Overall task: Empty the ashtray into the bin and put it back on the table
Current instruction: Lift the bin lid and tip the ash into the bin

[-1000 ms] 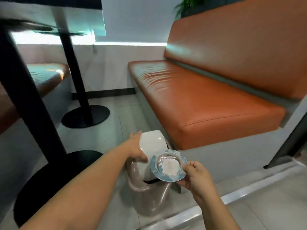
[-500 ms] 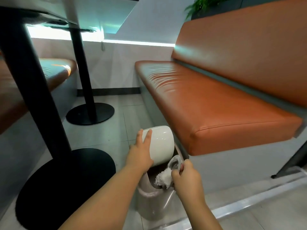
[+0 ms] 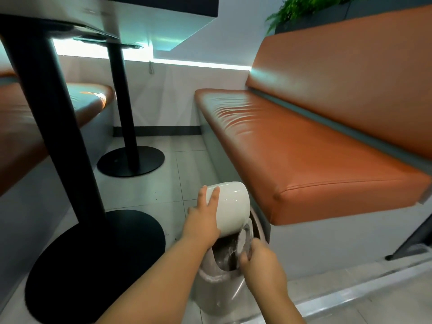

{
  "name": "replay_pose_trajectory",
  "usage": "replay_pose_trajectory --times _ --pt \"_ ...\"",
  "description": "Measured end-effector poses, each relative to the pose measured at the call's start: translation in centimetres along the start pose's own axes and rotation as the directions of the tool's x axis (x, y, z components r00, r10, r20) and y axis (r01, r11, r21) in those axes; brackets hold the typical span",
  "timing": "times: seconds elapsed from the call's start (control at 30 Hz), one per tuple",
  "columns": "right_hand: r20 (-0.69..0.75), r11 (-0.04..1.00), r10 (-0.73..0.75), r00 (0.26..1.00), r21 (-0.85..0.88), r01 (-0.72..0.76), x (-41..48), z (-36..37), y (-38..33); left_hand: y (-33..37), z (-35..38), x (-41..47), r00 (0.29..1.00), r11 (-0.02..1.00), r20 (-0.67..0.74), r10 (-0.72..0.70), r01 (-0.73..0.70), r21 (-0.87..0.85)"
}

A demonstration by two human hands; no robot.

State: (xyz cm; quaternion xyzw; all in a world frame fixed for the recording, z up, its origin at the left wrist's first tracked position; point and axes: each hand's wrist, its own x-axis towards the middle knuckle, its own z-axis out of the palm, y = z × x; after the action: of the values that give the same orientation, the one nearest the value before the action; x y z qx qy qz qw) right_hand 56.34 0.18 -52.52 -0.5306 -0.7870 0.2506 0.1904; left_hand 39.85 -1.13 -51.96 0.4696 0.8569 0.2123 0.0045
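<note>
A small grey bin (image 3: 217, 291) stands on the floor by the bench base. My left hand (image 3: 203, 220) holds its white swing lid (image 3: 231, 206) tipped up and open. My right hand (image 3: 259, 260) grips the round metal ashtray (image 3: 244, 237), which stands on edge over the bin's dark opening. Pale ash streaks show inside the opening. The ashtray's hollow faces left, toward the lid, and is partly hidden by my fingers.
An orange bench seat (image 3: 304, 155) overhangs the bin on the right. Two black table pedestals with round bases (image 3: 98, 258) (image 3: 131, 160) stand to the left on the tiled floor. Another orange seat (image 3: 35, 118) lies at far left. A metal floor strip (image 3: 350, 298) runs below.
The ashtray went from held level with white ash in it to tipped on edge over the bin. The ash has dropped out. My left hand kept the lid raised.
</note>
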Motion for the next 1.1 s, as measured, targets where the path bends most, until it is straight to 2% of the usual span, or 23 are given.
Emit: replay_pose_trajectory --times 0.23,0.47,0.63,0.8,1.0,1.1 --pt "-0.017 0.992 -0.068 0.998 -0.109 0.065 -1.0 1.4 0.2 0.1 0.1 0.0 1.0 1.0 -0.007 -0.003 0.003 0.016" --pt "-0.039 0.989 -0.098 0.994 -0.118 0.093 -1.4 1.5 0.6 0.2 0.0 -0.1 1.0 1.0 -0.006 0.01 -0.01 0.013" --pt "-0.132 0.981 -0.157 0.979 -0.132 0.14 -1.7 1.3 0.8 0.2 0.0 0.0 1.0 1.0 -0.002 0.004 -0.004 0.011" --pt "-0.06 0.976 -0.142 0.988 -0.172 0.13 -1.9 1.5 1.2 0.0 -0.1 0.0 1.0 1.0 0.0 0.019 -0.019 0.003" --pt "-0.262 0.987 -0.157 0.952 -0.072 0.143 -2.5 0.6 1.4 0.0 -0.4 -0.1 1.0 1.0 0.018 0.019 -0.019 0.009" --pt "-0.11 0.98 -0.135 0.985 -0.16 0.117 -2.3 1.0 1.5 0.0 -0.5 -0.2 1.0 1.0 0.023 0.013 -0.013 -0.005"
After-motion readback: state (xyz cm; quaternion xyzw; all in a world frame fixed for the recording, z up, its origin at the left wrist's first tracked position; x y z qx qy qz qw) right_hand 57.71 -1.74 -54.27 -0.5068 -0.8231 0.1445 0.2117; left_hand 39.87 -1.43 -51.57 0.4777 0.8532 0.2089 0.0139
